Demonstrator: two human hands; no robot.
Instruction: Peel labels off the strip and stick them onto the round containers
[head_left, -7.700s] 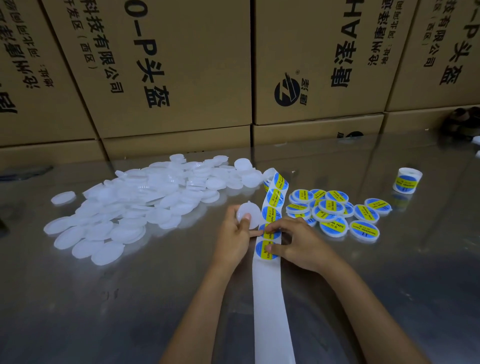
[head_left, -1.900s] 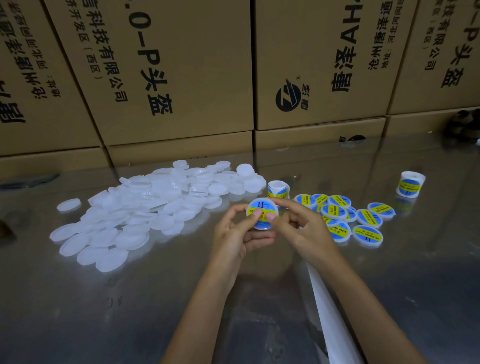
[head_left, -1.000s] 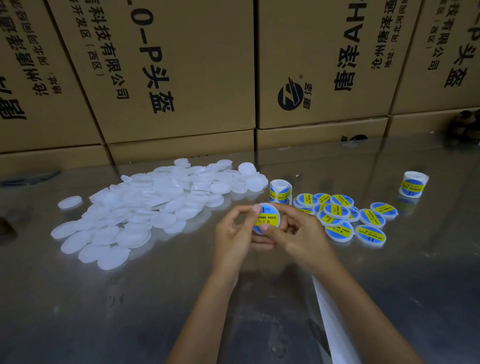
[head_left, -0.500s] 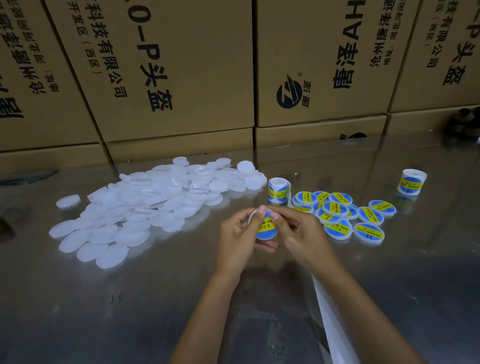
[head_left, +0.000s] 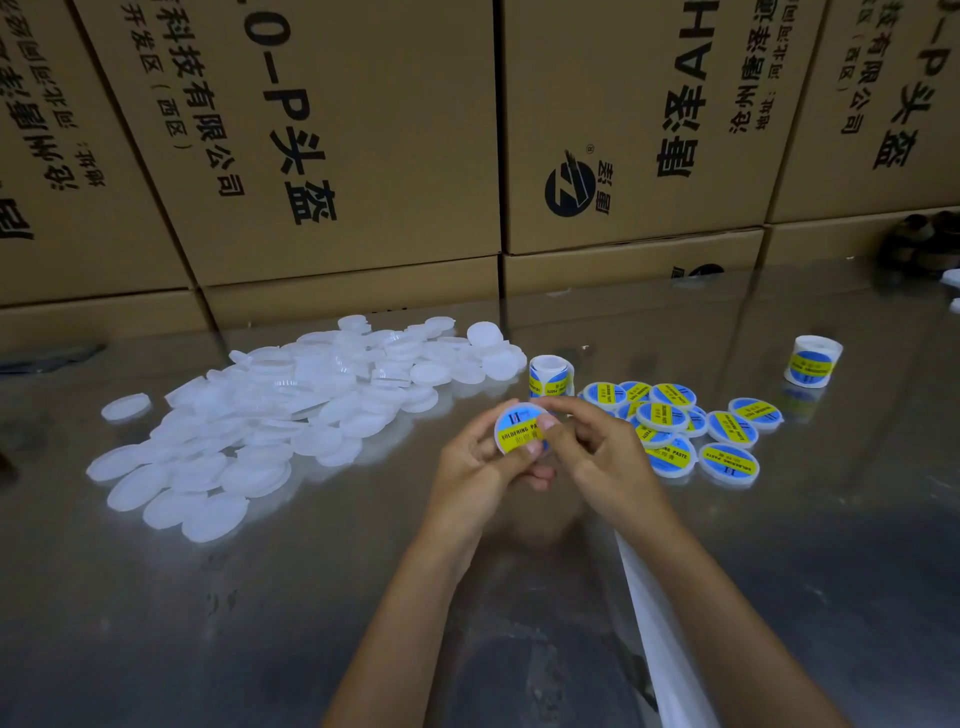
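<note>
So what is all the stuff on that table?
Held container: one, white, blue and yellow label on it, between both hands.
Plain containers: a big pile, too many to count, white, left part of the table.
Labelled containers: a small heap, blue and yellow tops, right of the hands.
Label rolls: two, blue and yellow, one behind the hands, one far right.
Backing strip: one, white, under the right arm.
Cardboard boxes: several, brown, stacked behind.
Table: shiny grey.
Left hand: grips the container.
Right hand: thumb presses the label.
</note>
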